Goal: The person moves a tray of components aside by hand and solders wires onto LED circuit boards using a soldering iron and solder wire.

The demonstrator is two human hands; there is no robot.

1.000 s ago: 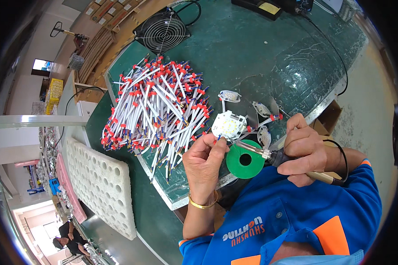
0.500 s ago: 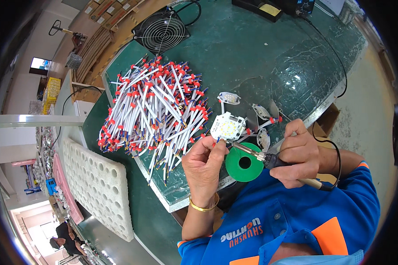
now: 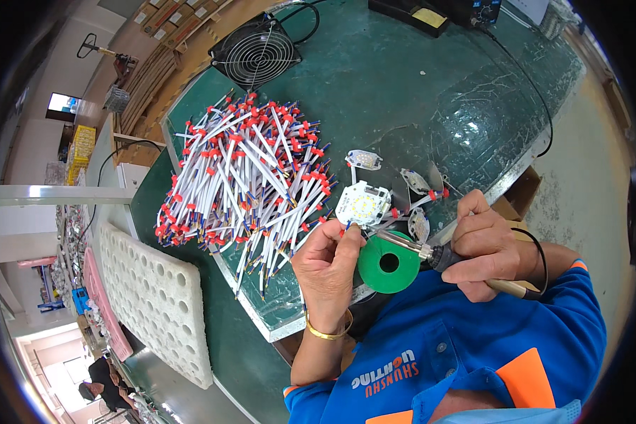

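Observation:
Between the thumb and fingers of my left hand (image 3: 326,260) is pinched a thin wire lead, its blue end against the lower edge of a white LED circuit board (image 3: 362,204). My right hand (image 3: 483,247) is closed round a soldering iron (image 3: 438,256), whose metal tip reaches left to just beside that board edge. Whether the tip touches the board cannot be made out. Under the iron stands a green solder spool (image 3: 388,262). Smaller LED boards (image 3: 364,160) with short white wires lie behind and to the right of the white board.
A large heap of white cables (image 3: 244,169) with red fittings covers the table's left part. A black fan (image 3: 256,56) stands behind it. At the back are a soldering-iron stand (image 3: 424,15) and a control box (image 3: 479,11). A foam tray (image 3: 152,300) with holes lies left.
My right hand has drawn the soldering iron slightly right and down, its tip shifting a little from the board's edge. The left hand keeps its pinch in nearly the same place.

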